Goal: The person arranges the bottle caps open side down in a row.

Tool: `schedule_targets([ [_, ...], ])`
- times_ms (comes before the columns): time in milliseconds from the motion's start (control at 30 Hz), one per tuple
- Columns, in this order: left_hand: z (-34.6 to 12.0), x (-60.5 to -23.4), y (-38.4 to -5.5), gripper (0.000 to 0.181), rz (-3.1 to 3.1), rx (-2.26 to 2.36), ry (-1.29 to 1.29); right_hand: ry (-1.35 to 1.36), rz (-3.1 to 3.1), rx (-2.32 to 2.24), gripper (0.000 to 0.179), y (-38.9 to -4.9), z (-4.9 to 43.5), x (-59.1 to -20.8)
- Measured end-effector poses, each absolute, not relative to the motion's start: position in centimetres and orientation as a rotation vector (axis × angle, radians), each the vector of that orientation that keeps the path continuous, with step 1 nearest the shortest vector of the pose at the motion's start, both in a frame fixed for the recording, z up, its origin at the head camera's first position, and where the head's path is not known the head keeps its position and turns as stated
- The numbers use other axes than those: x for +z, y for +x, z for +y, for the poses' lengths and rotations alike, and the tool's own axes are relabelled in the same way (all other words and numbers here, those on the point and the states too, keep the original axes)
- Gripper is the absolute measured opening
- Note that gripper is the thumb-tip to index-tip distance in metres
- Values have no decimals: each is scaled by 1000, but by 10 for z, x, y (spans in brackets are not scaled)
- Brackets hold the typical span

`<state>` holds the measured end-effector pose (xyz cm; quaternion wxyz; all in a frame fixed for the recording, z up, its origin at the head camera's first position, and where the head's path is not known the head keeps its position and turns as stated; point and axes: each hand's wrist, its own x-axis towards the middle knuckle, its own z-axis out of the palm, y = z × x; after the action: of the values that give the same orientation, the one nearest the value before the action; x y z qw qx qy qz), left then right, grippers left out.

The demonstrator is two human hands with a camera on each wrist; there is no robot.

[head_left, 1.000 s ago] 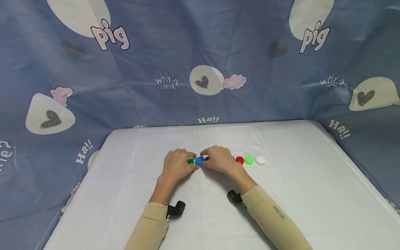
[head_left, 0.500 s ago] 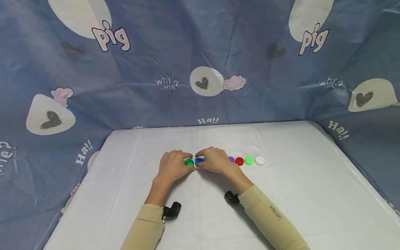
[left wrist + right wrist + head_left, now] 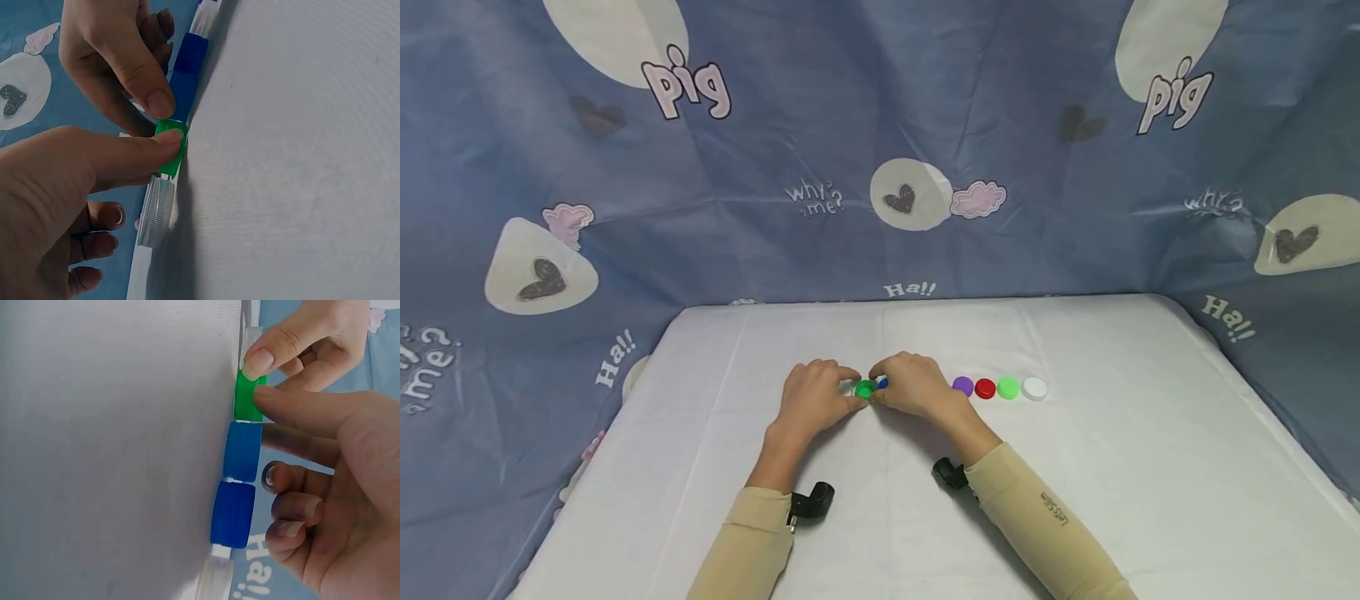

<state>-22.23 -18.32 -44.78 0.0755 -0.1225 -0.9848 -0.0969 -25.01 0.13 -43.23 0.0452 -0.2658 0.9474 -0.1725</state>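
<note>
A row of round bottle caps stands on the white table. My left hand (image 3: 814, 398) pinches the green cap (image 3: 865, 389), its thumb on the near side in the left wrist view. From the other side my right hand (image 3: 913, 385) pinches the same green cap, its thumb tip over the cap's side in the right wrist view. A ribbed white cap (image 3: 156, 212) stands just left of the green one, below the left thumb. On the right side come a lighter blue cap (image 3: 242, 452), a dark blue cap (image 3: 232, 514) and a clear whitish cap (image 3: 214, 578), partly hidden by my right hand in the head view.
Farther right in the row are a purple cap (image 3: 962, 386), a red cap (image 3: 985, 388), a light green cap (image 3: 1009, 387) and a white cap (image 3: 1034, 388). Behind the white-covered table (image 3: 1120, 467) hangs a blue printed cloth (image 3: 820, 108).
Both hands have shifted left along the row. The right fingers have gone from the lighter blue cap to the green cap. The head view has turned slightly left.
</note>
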Motion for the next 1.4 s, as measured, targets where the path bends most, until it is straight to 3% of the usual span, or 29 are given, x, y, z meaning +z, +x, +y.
schedule_targets([
  [333, -180, -447, -224, 34, -2932, -296, -414, -856, 2912, -541, 25, -251, 3, -433],
  [1100, -187, -442, -225, 34, -2862, -409, -531, -837, 2839, -674, 29, -254, 10, -425],
  [1400, -186, -440, -224, 31, -2758, -364, -551, -702, 2693, -948, 27, -259, 16, -426],
])
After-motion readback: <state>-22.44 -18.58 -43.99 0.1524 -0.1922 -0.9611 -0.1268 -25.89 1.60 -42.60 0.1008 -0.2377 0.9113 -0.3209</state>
